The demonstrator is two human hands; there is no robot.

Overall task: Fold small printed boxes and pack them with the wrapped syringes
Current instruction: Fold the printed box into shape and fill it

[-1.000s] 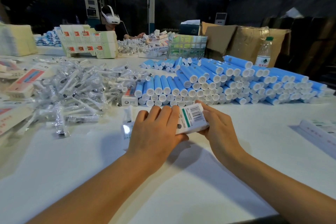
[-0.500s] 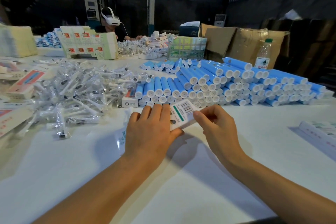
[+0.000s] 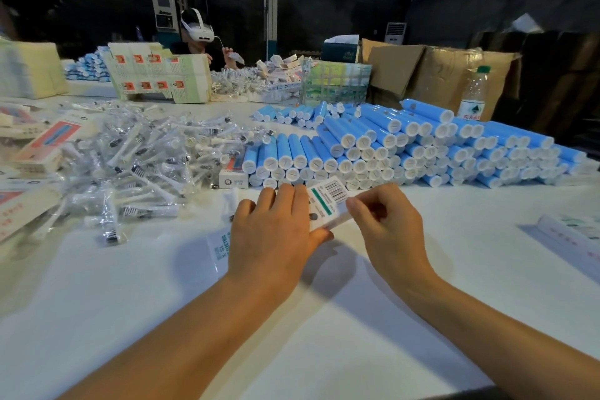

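The small printed box [image 3: 326, 204] sits tilted between the two hands, barcode face up, toward the middle of the desk [image 3: 324, 318]. The left hand [image 3: 276, 234] lies palm-down over its left part, thumb under the lower edge, clamping it. The right hand [image 3: 389, 230] is curled, fingertips [image 3: 352, 204] pinching the box's right edge. Just behind, the blue tubes [image 3: 406, 149] are stacked close; the heap of wrapped syringes [image 3: 146, 159] spreads toward the desk's left edge. Toward the near edge the desk is bare, both forearms stretched across it.
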